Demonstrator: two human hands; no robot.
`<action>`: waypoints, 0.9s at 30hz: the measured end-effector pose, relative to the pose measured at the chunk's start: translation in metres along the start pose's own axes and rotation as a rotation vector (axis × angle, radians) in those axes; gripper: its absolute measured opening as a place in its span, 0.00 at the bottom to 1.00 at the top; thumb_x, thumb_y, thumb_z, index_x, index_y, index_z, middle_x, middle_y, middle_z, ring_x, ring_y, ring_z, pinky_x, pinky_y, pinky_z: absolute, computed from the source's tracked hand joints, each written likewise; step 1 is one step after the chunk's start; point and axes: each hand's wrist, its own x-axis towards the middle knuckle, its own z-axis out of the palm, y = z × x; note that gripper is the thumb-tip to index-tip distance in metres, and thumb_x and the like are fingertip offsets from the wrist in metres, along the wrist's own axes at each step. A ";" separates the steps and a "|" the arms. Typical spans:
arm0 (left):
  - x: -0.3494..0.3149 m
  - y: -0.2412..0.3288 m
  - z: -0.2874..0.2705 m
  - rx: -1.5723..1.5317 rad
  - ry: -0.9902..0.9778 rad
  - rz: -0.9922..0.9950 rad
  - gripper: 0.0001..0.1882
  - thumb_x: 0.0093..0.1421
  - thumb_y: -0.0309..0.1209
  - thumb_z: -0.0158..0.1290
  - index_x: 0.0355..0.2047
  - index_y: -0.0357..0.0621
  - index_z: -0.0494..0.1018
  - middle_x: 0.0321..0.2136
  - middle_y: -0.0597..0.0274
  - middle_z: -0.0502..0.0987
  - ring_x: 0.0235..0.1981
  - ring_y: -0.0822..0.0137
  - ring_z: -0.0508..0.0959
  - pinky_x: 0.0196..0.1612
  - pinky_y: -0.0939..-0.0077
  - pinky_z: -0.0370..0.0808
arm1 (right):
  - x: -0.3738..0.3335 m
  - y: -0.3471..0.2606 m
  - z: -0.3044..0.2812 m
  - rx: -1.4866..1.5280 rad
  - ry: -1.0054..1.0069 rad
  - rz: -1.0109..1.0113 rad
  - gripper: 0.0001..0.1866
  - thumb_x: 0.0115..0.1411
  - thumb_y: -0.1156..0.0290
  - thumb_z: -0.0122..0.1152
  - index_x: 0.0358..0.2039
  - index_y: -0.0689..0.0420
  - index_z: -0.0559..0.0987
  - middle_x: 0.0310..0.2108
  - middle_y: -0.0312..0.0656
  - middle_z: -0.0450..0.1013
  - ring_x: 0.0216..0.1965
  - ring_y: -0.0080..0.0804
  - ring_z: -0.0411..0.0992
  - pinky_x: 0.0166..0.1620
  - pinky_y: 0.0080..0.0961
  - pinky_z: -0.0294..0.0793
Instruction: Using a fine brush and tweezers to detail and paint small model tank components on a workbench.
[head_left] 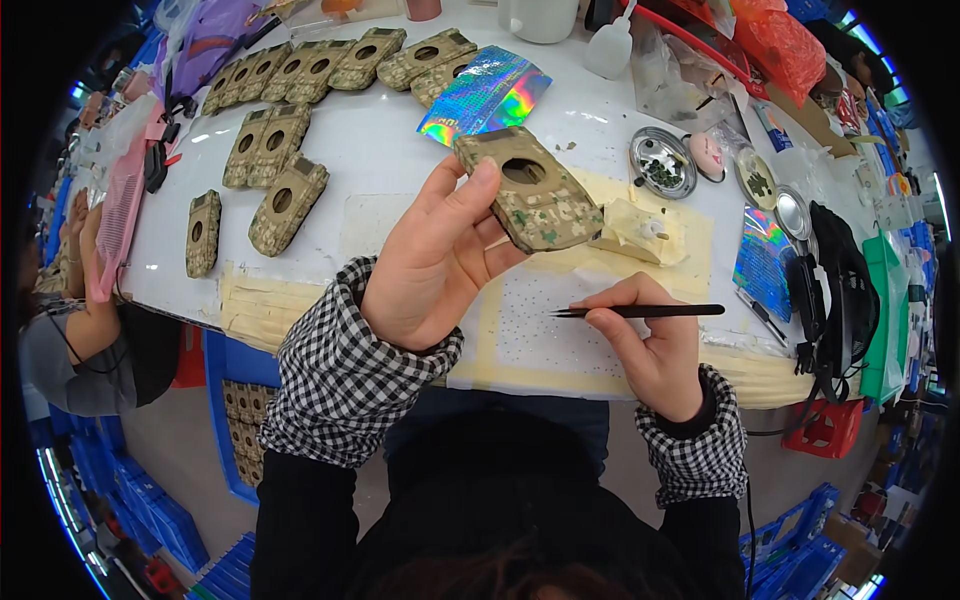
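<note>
My left hand (440, 245) is closed on a camouflage-patterned toy tank hull (540, 200), held tilted above the table; a round hole shows in its top. Between the thumb and fingers of my right hand (645, 345) is a pair of black tweezers (665, 311), its tips pointing left. Just under those tips lies a white sheet (535, 340) dotted with tiny specks, edged with yellowish tape. Close behind the right hand stands a tape-covered block (645, 232) with a small white peg on it. More camouflage hulls (290, 205) rest at the left, several of them in rows.
Shiny holographic sheets (490, 92) lie behind the held hull and at the right. A round metal tin (662, 165) holds small dark green pieces. A white squeeze bottle (610, 48) stands at the back. On the floor, a blue crate (222, 410) contains more hulls. Another person's arm (92, 330) shows far left.
</note>
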 end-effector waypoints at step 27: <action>0.000 -0.001 -0.004 -0.039 -0.028 0.006 0.23 0.72 0.41 0.36 0.61 0.40 0.58 0.54 0.59 0.70 0.54 0.70 0.73 0.55 0.76 0.74 | 0.006 -0.001 0.003 -0.063 -0.037 -0.041 0.06 0.59 0.75 0.63 0.31 0.65 0.77 0.27 0.43 0.76 0.28 0.29 0.75 0.34 0.21 0.73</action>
